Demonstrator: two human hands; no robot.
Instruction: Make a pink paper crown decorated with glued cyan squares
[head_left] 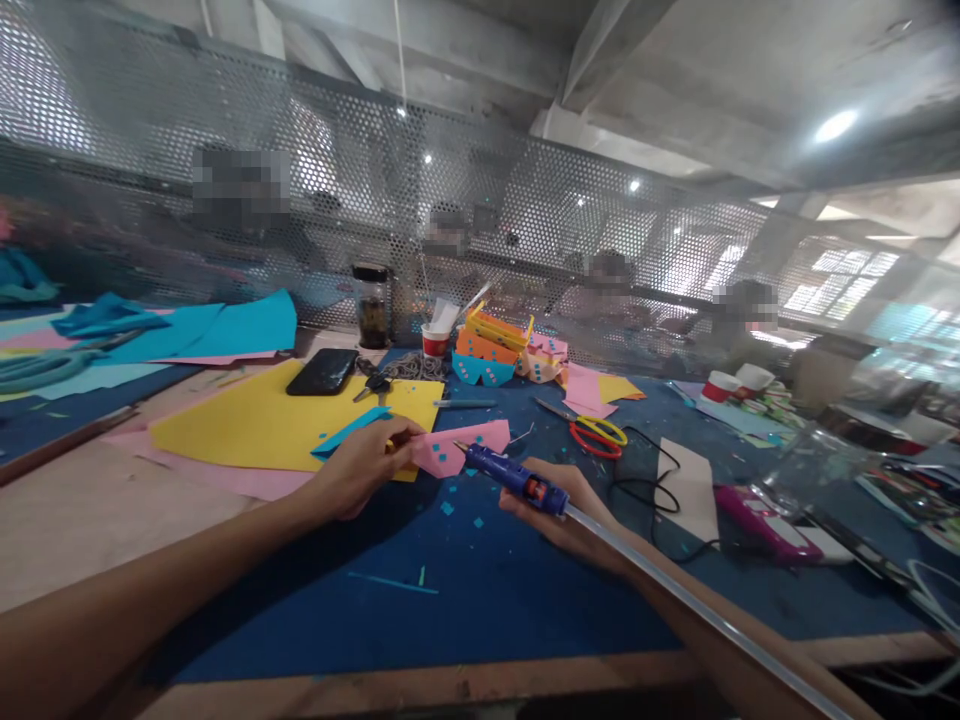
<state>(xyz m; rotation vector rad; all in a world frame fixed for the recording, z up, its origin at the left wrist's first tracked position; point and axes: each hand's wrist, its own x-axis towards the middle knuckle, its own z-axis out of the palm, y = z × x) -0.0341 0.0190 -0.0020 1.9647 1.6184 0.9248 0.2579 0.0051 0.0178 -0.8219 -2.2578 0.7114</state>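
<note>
My left hand [364, 462] pinches the left end of a pink paper strip cut like a pair of glasses [444, 455], with small blue squares on it. In my right hand [562, 505] is a blue hot glue gun [517, 478], a long clear glue stick [675, 595] trailing from its back. The gun's nozzle is at the pink paper; whether it touches cannot be told. A folded blue paper piece [351, 435] lies beside my left hand. Small blue paper squares [448, 508] are scattered on the blue mat below.
Yellow paper [232, 420] bears a black phone [322, 372] and keys [375, 382]. Behind are finished-looking paper glasses [484, 370], a paper cup [435, 340] and a dark jar [373, 305]. Scissors [596, 436], a black cord [652, 490] and a magenta device [769, 525] lie rightward.
</note>
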